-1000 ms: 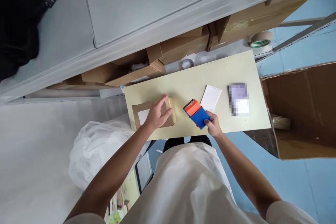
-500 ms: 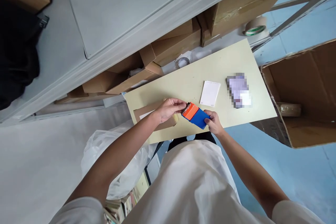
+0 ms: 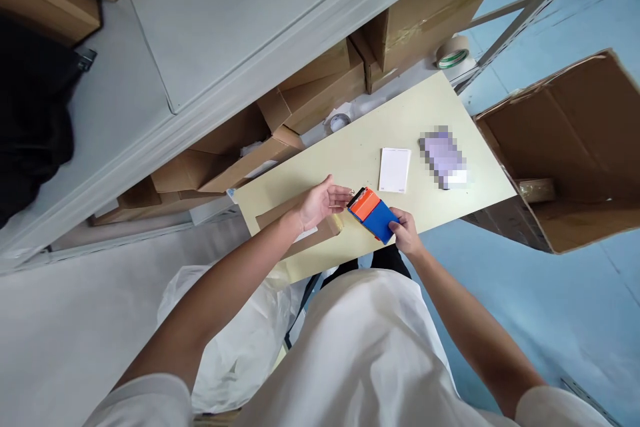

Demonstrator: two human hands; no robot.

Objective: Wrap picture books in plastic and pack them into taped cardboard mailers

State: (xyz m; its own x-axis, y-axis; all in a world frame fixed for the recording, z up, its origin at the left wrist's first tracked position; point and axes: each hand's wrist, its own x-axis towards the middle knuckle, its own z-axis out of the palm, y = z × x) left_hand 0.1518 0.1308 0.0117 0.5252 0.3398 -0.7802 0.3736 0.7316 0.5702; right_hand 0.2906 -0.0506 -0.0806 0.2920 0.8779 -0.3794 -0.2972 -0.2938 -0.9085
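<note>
My right hand (image 3: 406, 232) grips the lower right end of a small spiral notebook (image 3: 377, 219) with a blue and orange cover, its thumb lying on the blue part. The notebook is tilted above the pale table (image 3: 360, 167). At its black spiral-bound end is my left hand (image 3: 320, 205), palm partly up and fingers stretched out. Whether the fingertips touch the spiral I cannot tell. A white notepad (image 3: 395, 170) lies on the table beyond the notebook. Under my left forearm and hand rests a flat brown cardboard package (image 3: 325, 230).
A blurred-out purple item (image 3: 443, 155) lies at the table's right. A large open cardboard box (image 3: 575, 147) stands beyond that end. Tape rolls (image 3: 453, 52) and several cardboard boxes (image 3: 320, 90) line the far side, below a grey shelf (image 3: 260, 20). A white plastic bag (image 3: 235, 340) hangs near my left.
My left hand has let go of the notebook's spiral end, and its fingers have opened out. My right hand keeps its hold. The view has turned slightly.
</note>
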